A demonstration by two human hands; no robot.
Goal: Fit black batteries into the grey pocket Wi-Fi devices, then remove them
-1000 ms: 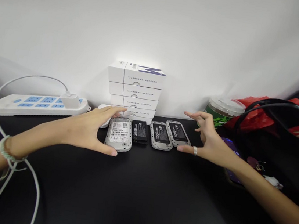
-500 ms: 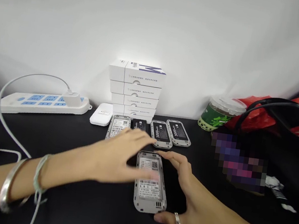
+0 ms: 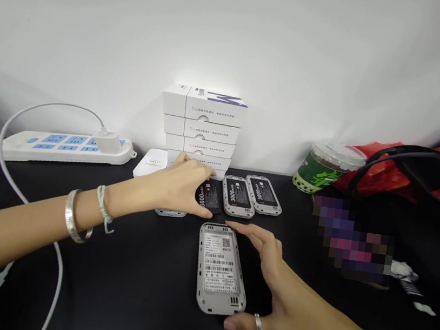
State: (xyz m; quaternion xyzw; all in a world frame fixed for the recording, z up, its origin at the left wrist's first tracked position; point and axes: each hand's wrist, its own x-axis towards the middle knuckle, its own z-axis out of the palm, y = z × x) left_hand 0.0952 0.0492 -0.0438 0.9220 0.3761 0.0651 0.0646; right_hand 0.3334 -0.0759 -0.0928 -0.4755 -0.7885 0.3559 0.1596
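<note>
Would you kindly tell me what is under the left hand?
The left hand partly covers a loose black battery, whose right part shows, and a grey device casing, of which only the bottom edge is visible. Whatever the casing holds is hidden.

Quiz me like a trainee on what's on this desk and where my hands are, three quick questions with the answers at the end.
1. True or false: the casing nearest the camera, beside the right hand, has a battery fitted.

2. Which of these is the left hand closest to?
A) the power strip
B) the loose black battery
C) the red bag

3. Fill in one word, left or right: the green cup stands to the ____ of the stack of white boxes.

Key: 1 false, the printed label shows in its open bay; 2 B; 3 right.
</note>
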